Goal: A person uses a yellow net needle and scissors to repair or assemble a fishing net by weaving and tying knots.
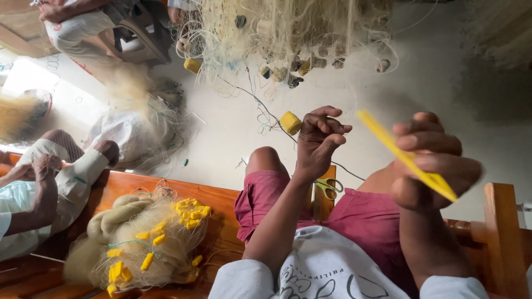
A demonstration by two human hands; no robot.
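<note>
My right hand (432, 160) is closed around a flat yellow netting needle (407, 158) that slants up to the left. My left hand (318, 144) pinches a thin fishing line (266, 113) between thumb and fingers. The line runs up to the pale net (288, 33) spread across the floor ahead. A yellow block float (290, 123) sits on that line just left of my left hand. Below my left wrist, scissors with yellow-green handles (330, 188) rest by my knee. I sit in maroon shorts (366, 216) on a wooden bench (221, 205).
A heap of net with several yellow floats (149, 243) lies on the bench to my left. Another person (39, 188) sits beyond it, and a third person (77, 22) sits at the top left. A white sack (130, 135) rests on the concrete floor.
</note>
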